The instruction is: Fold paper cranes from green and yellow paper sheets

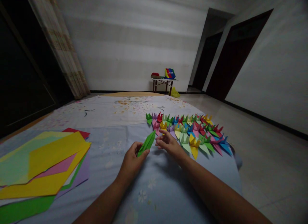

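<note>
Green paper, folded into a slim, pointed shape, tilts up above the cloth in the left hand, at the middle of the table. That hand pinches its lower part, thumb on the near side and fingers curled around the other. The right hand is just beside the paper's upper tip, its fingers loosely bent and spread apart, with nothing in its grasp.

From here I see rows of paper cranes packed close together on the right of the table, beyond the right hand, in red, pink, yellow, blue, purple and several greens. Well to the left lies an untidy, overlapping pile of paper sheets, mostly yellow, with pale green, pink, red, green and purple showing too. The tablecloth underneath is pale blue on the near side and whitish with flowers farther off.

Against the far wall, a small table carries a multicoloured box-shaped item, and a yellow bag sits on the floor beside its legs.
</note>
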The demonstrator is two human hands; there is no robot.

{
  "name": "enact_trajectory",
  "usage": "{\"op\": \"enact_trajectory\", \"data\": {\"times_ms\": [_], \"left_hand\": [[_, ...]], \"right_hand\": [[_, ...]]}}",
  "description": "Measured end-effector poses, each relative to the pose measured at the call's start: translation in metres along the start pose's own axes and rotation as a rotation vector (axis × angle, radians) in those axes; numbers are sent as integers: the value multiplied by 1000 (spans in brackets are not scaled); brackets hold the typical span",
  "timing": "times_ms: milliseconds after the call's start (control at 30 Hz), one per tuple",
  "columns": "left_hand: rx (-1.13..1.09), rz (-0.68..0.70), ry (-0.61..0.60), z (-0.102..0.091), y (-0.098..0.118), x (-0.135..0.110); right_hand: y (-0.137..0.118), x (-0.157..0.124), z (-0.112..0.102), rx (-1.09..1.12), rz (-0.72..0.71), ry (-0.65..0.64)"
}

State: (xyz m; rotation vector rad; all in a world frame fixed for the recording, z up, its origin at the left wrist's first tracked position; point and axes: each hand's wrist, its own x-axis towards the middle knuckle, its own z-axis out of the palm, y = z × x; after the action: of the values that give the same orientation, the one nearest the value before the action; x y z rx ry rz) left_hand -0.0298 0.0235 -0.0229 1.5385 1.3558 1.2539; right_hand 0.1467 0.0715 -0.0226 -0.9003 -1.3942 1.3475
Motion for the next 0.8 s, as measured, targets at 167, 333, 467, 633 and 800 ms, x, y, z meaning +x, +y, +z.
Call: {"op": "enact_trajectory", "data": {"times_ms": [167, 333, 467, 633, 800], "left_hand": [[-173, -74, 56, 4, -11, 5], [-226, -62, 31, 2, -9, 2], [-296, -44, -19, -1, -1, -1], [-349, -164, 1, -3, 1, 2], [-311, -202, 3, -3, -2, 3]], "right_hand": [[-7, 3, 24, 20, 199, -128], [9, 12, 43, 68, 160, -63], [19, 16, 43, 116, 94, 1], [21, 14, 35, 148, 60, 32], [23, 10, 31, 57, 27, 16]]}}
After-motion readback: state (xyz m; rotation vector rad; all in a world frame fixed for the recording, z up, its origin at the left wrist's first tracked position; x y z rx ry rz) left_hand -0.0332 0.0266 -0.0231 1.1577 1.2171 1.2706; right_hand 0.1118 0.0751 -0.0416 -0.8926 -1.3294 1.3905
